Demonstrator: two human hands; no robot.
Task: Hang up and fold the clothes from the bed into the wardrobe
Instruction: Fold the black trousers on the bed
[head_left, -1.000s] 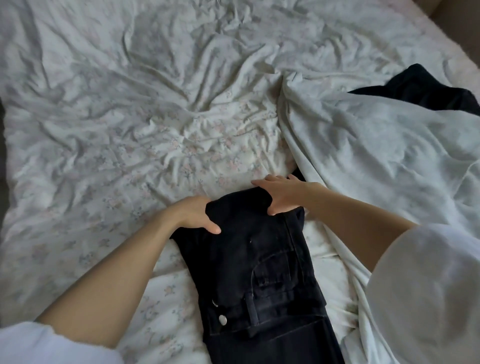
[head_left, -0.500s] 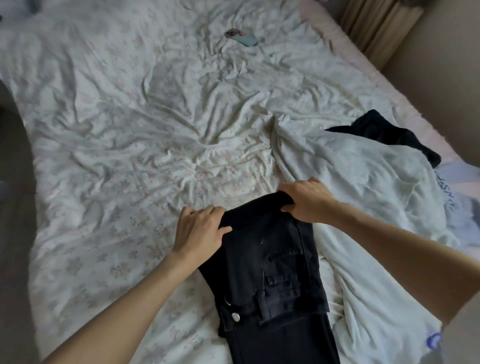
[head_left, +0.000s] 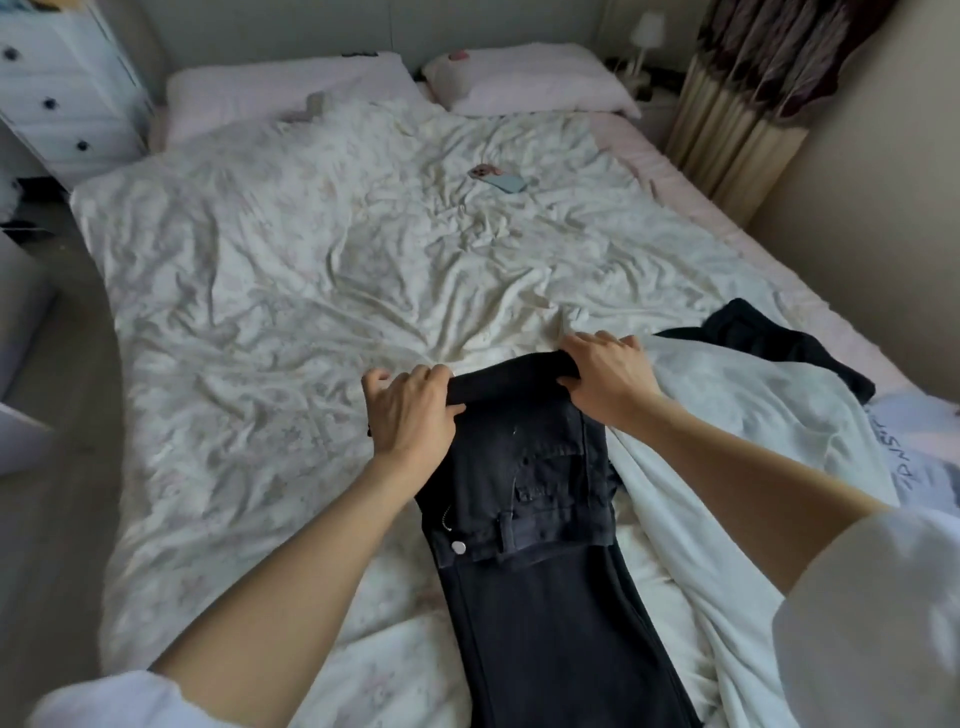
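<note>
The black jeans (head_left: 524, 467) are being folded; the far fold is gripped by the left hand (head_left: 410, 410) and the right hand (head_left: 605, 382), fingers curled around it. Next, probably, the fold is to be brought towards the waistband.

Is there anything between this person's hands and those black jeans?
Nothing visible. The left hand and right hand both already grip the folded far edge of the black jeans directly. A white garment lies beside the jeans on the right. The wardrobe is not in view.

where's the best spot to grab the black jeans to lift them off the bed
Probably the folded far edge of the black jeans, pinched at both corners from above, where the left hand and right hand grip now; the fold is thick and keeps the layers together.
</note>
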